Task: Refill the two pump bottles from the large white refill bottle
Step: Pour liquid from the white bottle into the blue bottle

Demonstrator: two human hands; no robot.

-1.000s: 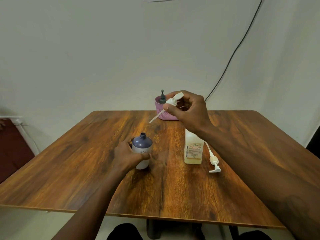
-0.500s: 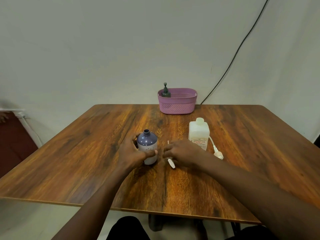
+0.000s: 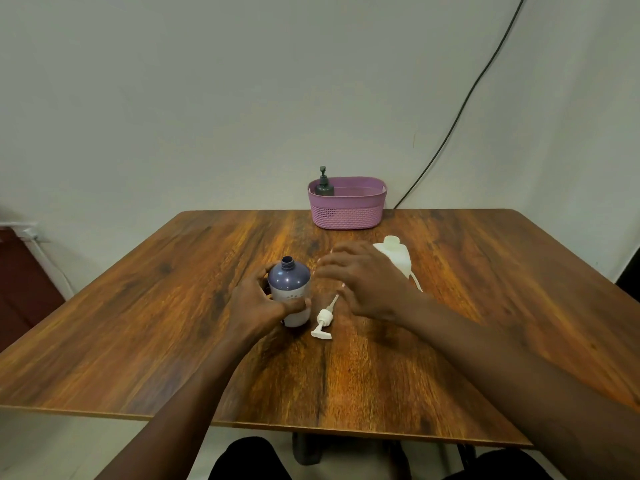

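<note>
A small bottle [image 3: 289, 282] with a purple top and white lower half stands upright, its neck uncapped. My left hand [image 3: 256, 303] is wrapped around it. Its white pump head [image 3: 323, 320] lies on the table just right of it, tube pointing away. My right hand [image 3: 363, 278] hovers above that tube with fingers spread, holding nothing. Behind this hand stands the large white refill bottle [image 3: 396, 256], uncapped and partly hidden. Another white pump tube [image 3: 415, 281] peeks out beside it. A dark pump bottle [image 3: 324, 187] sits in the pink basket [image 3: 348, 209].
The wooden table [image 3: 485, 306] reaches to a white wall. The basket stands at its far edge, middle. A black cable [image 3: 460, 109] runs down the wall behind the basket. A dark red surface [image 3: 20, 282] lies beyond the table's left side.
My right hand carried the white pump head down from mid-air, laid it on the table beside the purple bottle, let go and lifted off. The left hand kept its grip.
</note>
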